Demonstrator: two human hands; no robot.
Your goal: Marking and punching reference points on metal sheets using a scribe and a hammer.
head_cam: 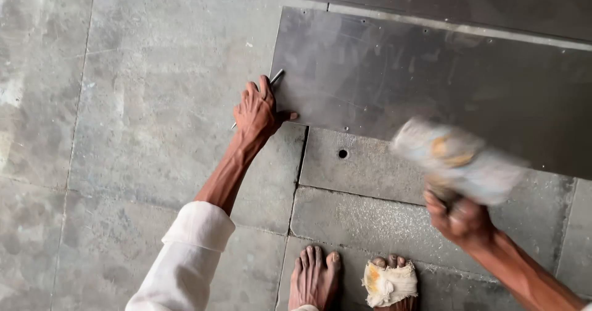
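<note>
Thin grey metal rod (274, 78) sits pinched in the grip of the left hand (258, 112), slanted, its tip at the left edge of the flat grey sheet-metal plate (431, 83) lying on the stone-slab floor (154, 101). A white sleeve (185, 255) covers that forearm. Lower down stand a bare foot (313, 277) and a foot wrapped in a stained white bandage (388, 283). Further right, the right hand (462, 218) is closed around the handle of a blurred cloth-wrapped mallet (459, 160), raised above the plate's lower edge.
</note>
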